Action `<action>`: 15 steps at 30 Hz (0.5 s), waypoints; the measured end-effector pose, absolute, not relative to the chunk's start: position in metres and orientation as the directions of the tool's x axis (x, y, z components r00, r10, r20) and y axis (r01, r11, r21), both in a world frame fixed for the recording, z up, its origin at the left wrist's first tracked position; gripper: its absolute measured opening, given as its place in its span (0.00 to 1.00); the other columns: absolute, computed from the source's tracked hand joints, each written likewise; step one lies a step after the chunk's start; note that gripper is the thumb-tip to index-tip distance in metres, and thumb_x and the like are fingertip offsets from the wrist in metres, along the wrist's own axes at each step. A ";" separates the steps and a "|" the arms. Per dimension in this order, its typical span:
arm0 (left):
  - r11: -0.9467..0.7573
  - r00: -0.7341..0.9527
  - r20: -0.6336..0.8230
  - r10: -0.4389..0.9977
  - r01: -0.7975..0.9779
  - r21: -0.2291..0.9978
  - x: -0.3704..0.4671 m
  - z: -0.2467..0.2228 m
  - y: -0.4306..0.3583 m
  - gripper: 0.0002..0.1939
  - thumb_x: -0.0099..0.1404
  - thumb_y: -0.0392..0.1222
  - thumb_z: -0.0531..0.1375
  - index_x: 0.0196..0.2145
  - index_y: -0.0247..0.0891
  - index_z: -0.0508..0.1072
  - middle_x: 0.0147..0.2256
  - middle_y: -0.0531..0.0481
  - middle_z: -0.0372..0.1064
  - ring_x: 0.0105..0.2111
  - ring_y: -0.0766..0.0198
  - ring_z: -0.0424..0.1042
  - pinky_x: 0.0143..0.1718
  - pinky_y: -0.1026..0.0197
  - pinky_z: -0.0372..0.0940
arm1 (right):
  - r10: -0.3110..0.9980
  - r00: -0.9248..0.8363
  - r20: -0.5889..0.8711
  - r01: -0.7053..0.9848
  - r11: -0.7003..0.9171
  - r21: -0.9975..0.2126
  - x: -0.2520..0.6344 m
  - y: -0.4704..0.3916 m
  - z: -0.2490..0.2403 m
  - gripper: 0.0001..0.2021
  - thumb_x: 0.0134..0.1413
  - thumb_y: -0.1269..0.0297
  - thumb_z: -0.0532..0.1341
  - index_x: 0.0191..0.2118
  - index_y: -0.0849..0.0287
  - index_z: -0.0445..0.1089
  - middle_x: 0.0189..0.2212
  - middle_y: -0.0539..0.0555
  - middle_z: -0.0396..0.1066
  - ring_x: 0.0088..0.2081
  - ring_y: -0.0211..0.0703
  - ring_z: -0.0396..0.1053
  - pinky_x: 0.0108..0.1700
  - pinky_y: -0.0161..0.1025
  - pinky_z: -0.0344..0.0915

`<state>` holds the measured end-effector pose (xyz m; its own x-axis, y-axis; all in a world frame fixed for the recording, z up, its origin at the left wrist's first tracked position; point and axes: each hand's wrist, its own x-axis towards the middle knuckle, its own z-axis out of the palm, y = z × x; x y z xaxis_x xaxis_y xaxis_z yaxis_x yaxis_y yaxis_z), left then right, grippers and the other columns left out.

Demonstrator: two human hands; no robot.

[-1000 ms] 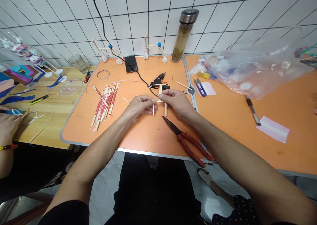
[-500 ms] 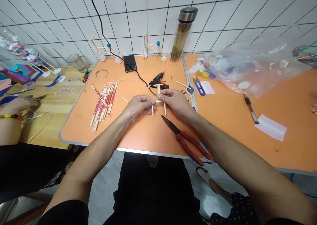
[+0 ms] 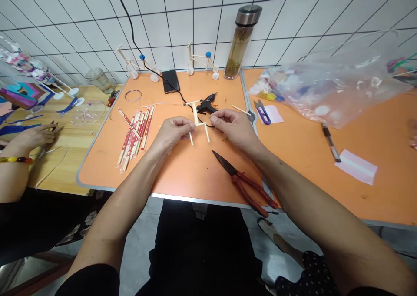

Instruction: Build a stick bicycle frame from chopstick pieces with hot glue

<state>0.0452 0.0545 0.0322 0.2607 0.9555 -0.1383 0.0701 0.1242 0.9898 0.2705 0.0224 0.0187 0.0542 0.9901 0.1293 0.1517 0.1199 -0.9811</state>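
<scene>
My left hand [image 3: 177,133] pinches a small frame of pale wooden sticks [image 3: 196,114], with a crossbar at its top and two legs pointing down. To the right of the frame, my right hand [image 3: 230,126] is apart from it, its thumb and index finger slightly separated and nothing visible between them. Behind the hands lies a black glue gun [image 3: 207,104]. Red-handled pliers [image 3: 237,174] rest on the orange table, nearer to me. Left of my left hand are several chopsticks in red and clear wrappers [image 3: 133,135].
Two stick models with blue balls [image 3: 208,54], a phone [image 3: 171,81] and a tea bottle [image 3: 239,41] stand or lie at the back. Purple snips [image 3: 262,112] and a plastic bag [image 3: 325,89] are right. Another person's hand [image 3: 37,136] is at the left.
My right hand has let go of the stick frame. The frame has shifted left and tilted in my left hand, uncovering more of the glue gun. The other person's hand has moved slightly.
</scene>
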 end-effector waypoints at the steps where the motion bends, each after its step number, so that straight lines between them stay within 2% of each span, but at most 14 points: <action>1: 0.105 0.209 -0.120 0.970 0.083 0.991 0.042 0.035 0.057 0.16 0.53 0.49 0.81 0.27 0.37 0.83 0.27 0.49 0.77 0.27 0.68 0.69 0.31 0.64 0.64 | 0.984 0.082 0.156 0.204 0.137 -0.969 0.272 0.023 0.019 0.10 0.60 0.54 0.72 0.39 0.56 0.81 0.33 0.52 0.78 0.34 0.42 0.69 0.40 0.43 0.64; 4: 0.060 0.091 -0.078 0.993 0.184 0.981 0.033 0.038 0.062 0.12 0.56 0.46 0.76 0.25 0.37 0.81 0.24 0.51 0.73 0.25 0.68 0.64 0.30 0.64 0.58 | 0.962 0.084 0.260 0.457 0.195 -0.868 0.277 0.025 0.016 0.05 0.62 0.62 0.69 0.39 0.55 0.82 0.36 0.55 0.81 0.36 0.47 0.73 0.41 0.45 0.65; 8: 0.021 0.069 -0.051 0.996 0.370 0.929 0.028 0.033 0.065 0.10 0.59 0.45 0.71 0.24 0.37 0.80 0.23 0.53 0.68 0.25 0.68 0.61 0.31 0.61 0.55 | 0.924 -0.097 0.369 0.778 0.301 -0.552 0.279 0.026 0.008 0.10 0.68 0.68 0.62 0.45 0.57 0.83 0.46 0.60 0.83 0.46 0.54 0.76 0.47 0.48 0.65; 11: -0.023 0.077 -0.020 0.997 0.514 0.858 0.027 0.026 0.067 0.09 0.59 0.44 0.68 0.25 0.37 0.80 0.23 0.52 0.70 0.27 0.65 0.64 0.31 0.60 0.55 | 0.915 -0.196 0.353 0.891 0.317 -0.326 0.278 0.026 0.002 0.14 0.74 0.68 0.58 0.49 0.58 0.83 0.51 0.63 0.82 0.54 0.59 0.75 0.47 0.49 0.63; 15: -0.091 0.128 0.007 0.992 0.663 0.743 0.029 0.018 0.072 0.09 0.59 0.43 0.66 0.23 0.39 0.79 0.23 0.50 0.70 0.28 0.60 0.67 0.32 0.57 0.55 | 0.914 -0.246 0.324 0.944 0.301 -0.133 0.273 0.029 -0.001 0.15 0.76 0.67 0.57 0.49 0.58 0.83 0.49 0.65 0.80 0.51 0.59 0.73 0.43 0.49 0.58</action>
